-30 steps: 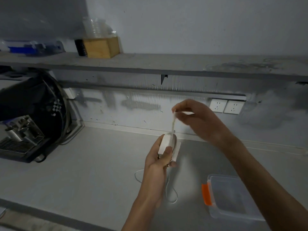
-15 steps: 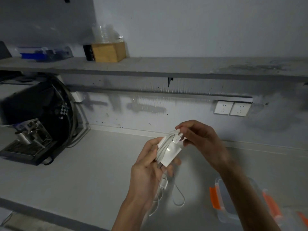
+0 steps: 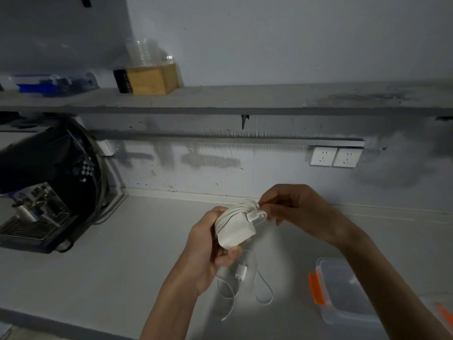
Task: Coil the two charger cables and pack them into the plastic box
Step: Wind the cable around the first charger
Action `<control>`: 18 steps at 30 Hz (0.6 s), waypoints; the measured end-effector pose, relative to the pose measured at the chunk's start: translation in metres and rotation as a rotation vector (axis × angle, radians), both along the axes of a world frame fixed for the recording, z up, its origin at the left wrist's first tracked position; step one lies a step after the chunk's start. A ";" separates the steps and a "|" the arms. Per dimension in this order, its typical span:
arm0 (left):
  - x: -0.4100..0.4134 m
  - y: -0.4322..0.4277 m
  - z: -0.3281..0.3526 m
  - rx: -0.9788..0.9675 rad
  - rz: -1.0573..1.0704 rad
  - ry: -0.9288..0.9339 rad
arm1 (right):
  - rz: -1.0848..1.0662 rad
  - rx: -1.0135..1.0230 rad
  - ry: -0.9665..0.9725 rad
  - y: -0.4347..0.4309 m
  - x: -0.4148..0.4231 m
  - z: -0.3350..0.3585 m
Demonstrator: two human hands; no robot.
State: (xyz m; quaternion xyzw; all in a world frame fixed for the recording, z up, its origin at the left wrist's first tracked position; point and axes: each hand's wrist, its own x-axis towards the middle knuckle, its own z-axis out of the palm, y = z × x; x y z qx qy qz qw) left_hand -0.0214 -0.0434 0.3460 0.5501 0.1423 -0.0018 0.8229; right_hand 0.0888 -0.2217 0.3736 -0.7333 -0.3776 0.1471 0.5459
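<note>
Since a second ago the cable end is wound down onto the charger (image 3: 235,229); left hand (image 3: 208,251) grips the brick, right hand (image 3: 291,207) pinches the plug, so the first coil looks nearly finished.

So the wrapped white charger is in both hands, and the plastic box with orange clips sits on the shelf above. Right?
Not quite. The head view shows the plastic box on the counter, under the right forearm, not on the shelf. Left hand and right hand do hold the charger.

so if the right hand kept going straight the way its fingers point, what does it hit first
The right hand points left, fingertips pinching the cable end at the white charger brick. Going straight on, it would press into that cable-wrapped brick first, then the left hand holding it. Depth looks close, so contact seems near immediate.
</note>
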 end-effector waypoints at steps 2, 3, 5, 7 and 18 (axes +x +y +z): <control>0.004 0.001 -0.003 0.006 -0.048 0.020 | -0.029 0.001 0.099 -0.002 0.004 0.003; 0.006 0.000 -0.005 0.005 -0.066 0.034 | -0.058 0.015 0.150 -0.001 0.004 0.004; 0.010 -0.004 -0.011 0.000 -0.094 0.060 | -0.111 0.042 0.214 0.002 0.004 0.002; 0.014 -0.008 -0.017 -0.026 -0.109 0.083 | -0.117 0.060 0.227 0.006 0.000 -0.002; 0.036 -0.008 -0.030 -0.291 -0.076 0.167 | -0.060 0.070 0.324 -0.004 0.000 -0.017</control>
